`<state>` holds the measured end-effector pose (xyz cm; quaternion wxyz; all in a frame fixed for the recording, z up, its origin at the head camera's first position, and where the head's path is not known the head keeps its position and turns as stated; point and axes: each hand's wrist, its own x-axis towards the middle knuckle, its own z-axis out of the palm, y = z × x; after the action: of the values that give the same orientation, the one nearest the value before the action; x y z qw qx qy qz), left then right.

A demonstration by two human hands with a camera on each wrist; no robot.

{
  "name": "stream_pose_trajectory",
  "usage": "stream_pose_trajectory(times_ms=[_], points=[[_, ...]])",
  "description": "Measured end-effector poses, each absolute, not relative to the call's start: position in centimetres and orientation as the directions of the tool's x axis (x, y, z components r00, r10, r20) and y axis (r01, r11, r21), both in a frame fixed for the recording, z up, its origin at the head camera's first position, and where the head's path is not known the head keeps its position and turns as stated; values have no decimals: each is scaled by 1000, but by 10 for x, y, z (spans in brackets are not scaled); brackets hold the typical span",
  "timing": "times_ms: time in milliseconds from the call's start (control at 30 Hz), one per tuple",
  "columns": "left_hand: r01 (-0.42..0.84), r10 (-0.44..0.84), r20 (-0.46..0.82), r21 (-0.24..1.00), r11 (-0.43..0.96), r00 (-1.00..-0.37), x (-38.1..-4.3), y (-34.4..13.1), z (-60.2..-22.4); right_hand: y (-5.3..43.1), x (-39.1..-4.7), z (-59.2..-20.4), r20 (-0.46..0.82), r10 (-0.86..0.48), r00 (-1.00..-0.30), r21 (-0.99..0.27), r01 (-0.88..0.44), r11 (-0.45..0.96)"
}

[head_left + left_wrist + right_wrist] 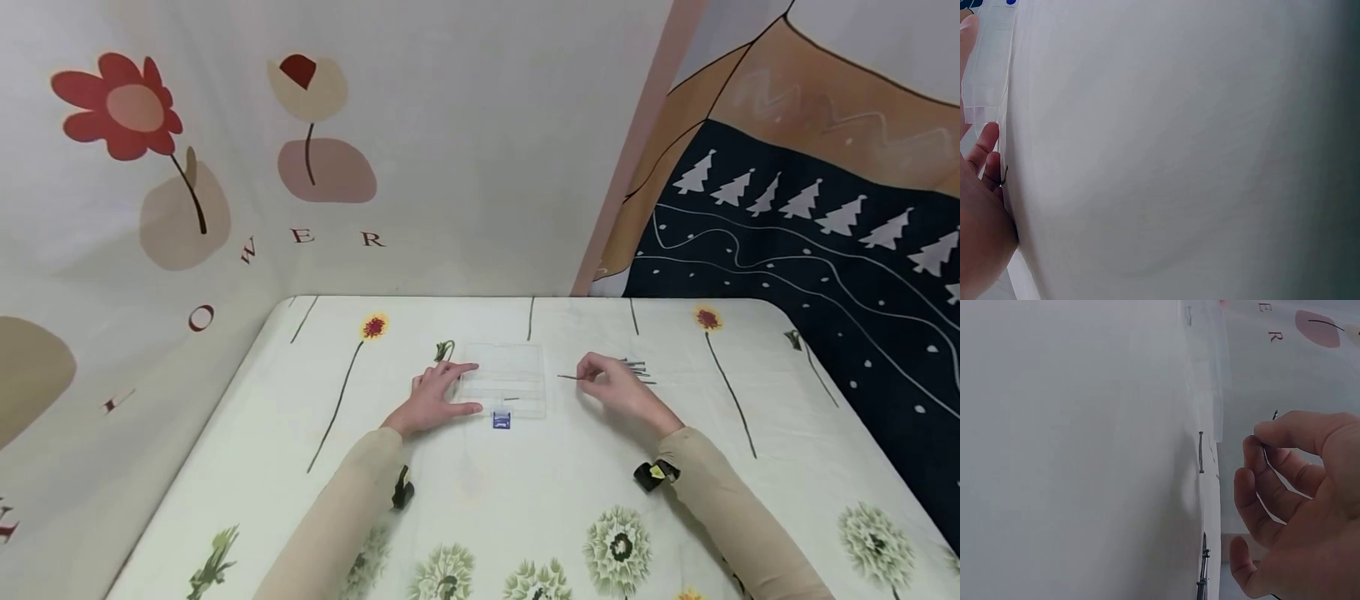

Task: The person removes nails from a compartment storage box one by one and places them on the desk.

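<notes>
A clear plastic compartment box (517, 360) lies on the table, one dark nail (512, 398) inside its near part. My left hand (435, 400) rests at the box's left side, thumb and index finger extended and spread along it. In the left wrist view, part of the hand (982, 206) shows beside the clear box (988, 69). To the right of the box, my right hand (611, 385) pinches a thin nail (567, 377) between thumb and index finger, pointing toward the box. The pinched nail (1275, 415) pokes up past the thumb in the right wrist view.
Several nails (637, 368) lie on the table just behind and right of my right hand. A blue label (502, 419) sits at the box's near edge. Flower-printed cloth (465, 483) covers the table, and a printed curtain (480, 167) hangs behind it.
</notes>
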<state>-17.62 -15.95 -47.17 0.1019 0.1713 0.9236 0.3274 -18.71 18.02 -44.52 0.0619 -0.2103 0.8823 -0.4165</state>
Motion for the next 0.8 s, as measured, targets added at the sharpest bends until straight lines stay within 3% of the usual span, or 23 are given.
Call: stream_pose_trajectory(times_ms=[567,800], points=[[237,377,-77,658,715,-923,-174,-159,-470,174,-205,-450,8,-452,-892,-615,-361,701],[231,371,-83,653,722,-925,-175,-159,-471,170,-211,-451,-6,-436,-900,-629,-336,701]])
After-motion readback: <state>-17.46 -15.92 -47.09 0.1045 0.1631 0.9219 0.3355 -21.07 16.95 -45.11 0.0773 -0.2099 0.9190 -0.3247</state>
